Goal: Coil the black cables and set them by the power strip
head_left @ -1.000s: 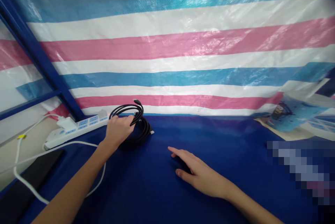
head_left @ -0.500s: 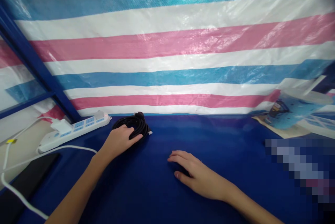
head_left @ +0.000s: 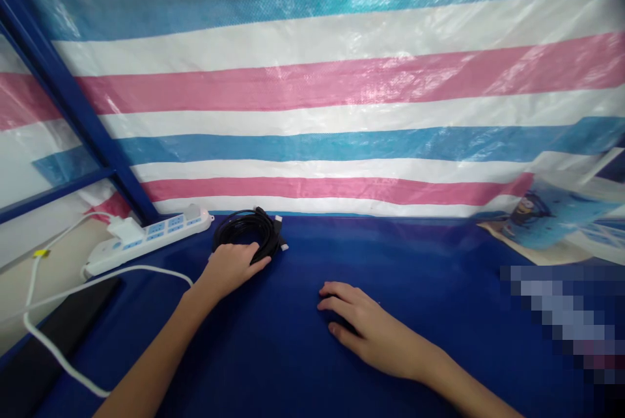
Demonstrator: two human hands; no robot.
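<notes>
A coiled black cable (head_left: pixel 266 236) lies on the blue tabletop (head_left: pixel 273 340) near the striped sheet, its plug ends with pale metal tips pointing right. My left hand (head_left: pixel 229 269) grips the near side of the coil, thumb along the front and the other fingers curled partly out of sight. To the right, my right hand (head_left: pixel 366 323) rests palm down on or just above the tabletop, holding nothing. Its fingers are apart and slightly bent.
At the left stand a white power strip (head_left: pixel 146 239) with a plug (head_left: pixel 125 229) in it, a white cord (head_left: pixel 58 356) and a flat black object (head_left: pixel 63 333). A blue cup-like container (head_left: pixel 551 209) stands at the right. A striped plastic sheet (head_left: pixel 317 144) hangs behind.
My left hand has drawn back slightly toward the near edge of the coil, so more of the cable and its plugs show. My right hand has barely moved. The view has shifted a little left.
</notes>
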